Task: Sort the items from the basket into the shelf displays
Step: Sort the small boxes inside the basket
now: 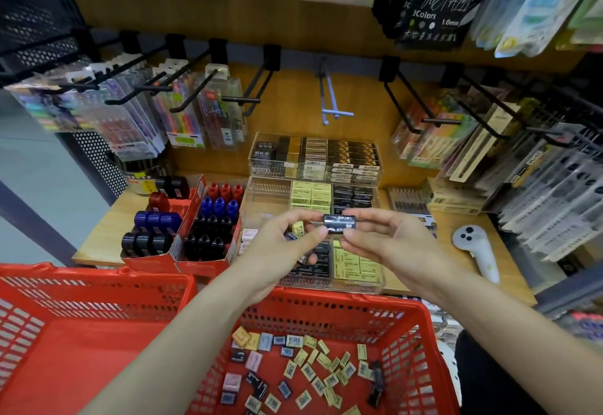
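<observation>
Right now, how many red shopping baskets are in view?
2. One red basket sits at lower left, its visible floor bare. The other red basket, at lower right beneath both forearms, holds the loose small packets. Their bottom edges are cut off by the frame.

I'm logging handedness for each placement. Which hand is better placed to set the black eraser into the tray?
Probably right: the right hand pinches the black eraser alone, while the left hand also holds other small items.
</observation>
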Motion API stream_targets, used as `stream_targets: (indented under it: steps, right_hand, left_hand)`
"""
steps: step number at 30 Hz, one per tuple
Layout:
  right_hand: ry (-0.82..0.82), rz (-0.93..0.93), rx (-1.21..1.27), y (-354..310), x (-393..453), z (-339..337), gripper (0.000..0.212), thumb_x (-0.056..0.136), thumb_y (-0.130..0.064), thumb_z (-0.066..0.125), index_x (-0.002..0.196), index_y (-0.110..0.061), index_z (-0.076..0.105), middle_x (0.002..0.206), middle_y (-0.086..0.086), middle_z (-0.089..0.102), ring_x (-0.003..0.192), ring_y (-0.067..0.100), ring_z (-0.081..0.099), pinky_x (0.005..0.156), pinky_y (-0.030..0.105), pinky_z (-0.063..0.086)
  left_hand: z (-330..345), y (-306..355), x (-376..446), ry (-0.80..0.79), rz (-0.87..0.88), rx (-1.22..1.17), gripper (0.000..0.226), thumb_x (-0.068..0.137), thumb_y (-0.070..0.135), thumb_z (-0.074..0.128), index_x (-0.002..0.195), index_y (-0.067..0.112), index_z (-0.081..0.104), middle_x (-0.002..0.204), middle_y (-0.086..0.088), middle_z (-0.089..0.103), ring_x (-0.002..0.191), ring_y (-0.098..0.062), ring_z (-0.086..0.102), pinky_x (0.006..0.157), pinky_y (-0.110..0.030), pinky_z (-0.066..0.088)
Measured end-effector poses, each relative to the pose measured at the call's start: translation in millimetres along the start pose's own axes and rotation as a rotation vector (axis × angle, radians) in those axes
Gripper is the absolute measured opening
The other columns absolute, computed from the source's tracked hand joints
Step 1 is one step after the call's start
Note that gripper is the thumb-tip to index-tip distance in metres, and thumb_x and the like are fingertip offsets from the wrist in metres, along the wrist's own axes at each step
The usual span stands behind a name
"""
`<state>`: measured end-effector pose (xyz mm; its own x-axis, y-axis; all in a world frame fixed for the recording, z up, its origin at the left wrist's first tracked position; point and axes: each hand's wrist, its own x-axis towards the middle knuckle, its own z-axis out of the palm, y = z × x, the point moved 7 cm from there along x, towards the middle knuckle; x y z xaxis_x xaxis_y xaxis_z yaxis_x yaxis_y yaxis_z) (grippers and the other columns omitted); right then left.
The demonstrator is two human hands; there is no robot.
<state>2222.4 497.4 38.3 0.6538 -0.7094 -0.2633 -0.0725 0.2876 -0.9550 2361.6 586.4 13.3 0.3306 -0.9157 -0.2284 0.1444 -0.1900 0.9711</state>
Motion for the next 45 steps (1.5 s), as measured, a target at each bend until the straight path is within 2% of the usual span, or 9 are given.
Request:
stream_targets:
  steps: [4,9,12,14,22,28,34,39,45]
  right_hand:
    - [0.177,-0.141,-0.519,1.1,9.2,-20.2,0.02,0.081,-0.018,0.078,0.097,-0.025,0.069,0.084,-0.004,0.073,0.075,0.011,0.074,0.071,0.021,0.058]
    - [0.379,0.006,-0.269,19.6,46.4,-79.2,0.021,0.092,-0.003,0.064,0.11,-0.013,0.068,0.109,0.01,0.063,0.097,0.022,0.067,0.076,0.027,0.058]
    - [0.429,0.02,-0.139,18.4,70.8,-91.4,0.038,0.093,-0.003,0.062,0.129,-0.011,0.053,0.104,0.006,0.064,0.094,0.021,0.066,0.071,0.03,0.058]
    - [0.47,-0.058,-0.395,5.5,89.7,-91.4,0.041,0.091,-0.009,0.067,0.128,-0.015,0.051,0.097,-0.003,0.067,0.087,0.015,0.066,0.076,0.033,0.057]
    - [0.057,-0.18,-1.13,9.5,148.1,-30.5,0.044,0.093,-0.003,0.062,0.129,-0.024,0.048,0.12,-0.006,0.067,0.118,0.018,0.057,0.101,0.036,0.046]
    - [0.231,-0.354,-1.283,13.2,132.5,-55.4,0.037,0.086,-0.007,0.072,0.123,-0.011,0.065,0.126,0.009,0.061,0.11,0.022,0.059,0.1,0.028,0.045]
    - [0.345,-0.328,-1.179,26.4,135.1,-63.3,0.031,0.084,-0.014,0.076,0.114,-0.007,0.071,0.107,0.009,0.068,0.079,0.013,0.064,0.084,0.028,0.056]
    - [0.459,-0.243,-1.155,29.1,143.0,-58.8,0.029,0.082,-0.025,0.079,0.107,-0.016,0.068,0.106,0.005,0.067,0.088,0.02,0.064,0.083,0.038,0.057]
    - [0.123,-0.375,-0.868,-3.0,85.6,-22.1,0.018,0.09,-0.02,0.07,0.107,-0.026,0.069,0.104,-0.007,0.07,0.078,0.005,0.07,0.072,0.021,0.057]
  left_hand:
    - [-3.5,-11.6,6.1,0.084,-0.096,-0.024,0.02,0.09,0.028,0.07,0.11,0.028,0.067,0.123,-0.002,0.056,0.084,-0.018,0.062,0.089,-0.033,0.055]
    - [-9.7,-14.8,19.3,0.177,-0.209,-0.397,0.021,0.094,0.0,0.059,0.111,0.012,0.064,0.122,-0.012,0.052,0.087,-0.02,0.055,0.064,-0.026,0.055]
    - [-3.6,-11.1,24.4,0.112,-0.188,-0.385,0.036,0.091,-0.009,0.055,0.114,0.016,0.065,0.121,-0.012,0.05,0.081,-0.018,0.059,0.07,-0.028,0.056]
    - [0.3,-12.1,24.3,0.069,-0.182,-0.334,0.043,0.089,-0.012,0.056,0.114,0.022,0.065,0.117,-0.011,0.051,0.071,-0.013,0.065,0.076,-0.03,0.055]
    - [-8.9,-14.0,24.4,0.065,-0.15,-0.324,0.041,0.089,-0.011,0.057,0.1,0.025,0.074,0.105,-0.007,0.055,0.062,-0.008,0.065,0.08,-0.035,0.054]
    - [-13.1,-15.2,22.4,0.075,-0.151,-0.363,0.04,0.09,-0.011,0.056,0.093,0.023,0.077,0.104,-0.007,0.056,0.06,-0.009,0.064,0.073,-0.03,0.055]
    - [-7.3,-14.1,19.6,0.049,-0.143,-0.363,0.047,0.087,-0.017,0.055,0.11,0.022,0.069,0.109,-0.008,0.052,0.065,-0.009,0.064,0.074,-0.029,0.054]
    - [-4.5,-13.0,15.3,-0.06,-0.133,-0.315,0.079,0.077,-0.032,0.051,0.118,0.033,0.067,0.13,-0.004,0.045,0.096,-0.017,0.061,0.09,-0.032,0.056]
    - [4.4,-3.4,5.8,-0.205,-0.059,-0.364,0.066,0.084,-0.025,0.056,0.13,0.022,0.06,0.126,-0.009,0.054,0.101,-0.022,0.071,0.099,-0.039,0.053]
